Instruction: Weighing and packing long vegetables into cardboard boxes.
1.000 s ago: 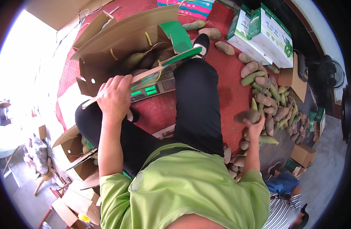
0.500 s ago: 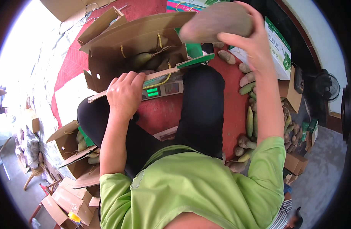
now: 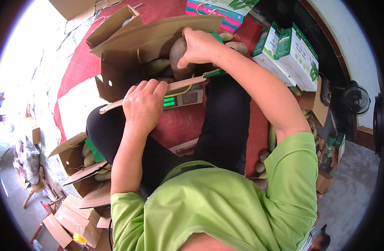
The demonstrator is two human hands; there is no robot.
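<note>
My right hand (image 3: 199,48) reaches into an open cardboard box (image 3: 116,62) in front of me. Its fingers and thumb wrap round a large brown root vegetable (image 3: 175,54) like a big sweet potato, held tilted inside the box. Greenish root vegetables (image 3: 155,67) lie beside it, partly hidden. My left hand (image 3: 145,104) is closed over the box's near flap (image 3: 179,85), its fingertips hidden behind the edge. A yellow cord handle (image 3: 184,90) hangs on that flap. Under the box, a scale (image 3: 190,98) shows a lit green display.
More root vegetables (image 3: 236,47) lie on the red floor covering (image 3: 257,125) to the right. White and green cartons (image 3: 295,54) stand at the far right, near a black fan (image 3: 355,98). On the left, another open box (image 3: 75,161) holds vegetables; flattened cardboard (image 3: 77,215) lies below.
My right hand has brought the large root vegetable from the upper right, leftward and down into the box. My left hand keeps its hold on the flap and has shifted slightly right.
</note>
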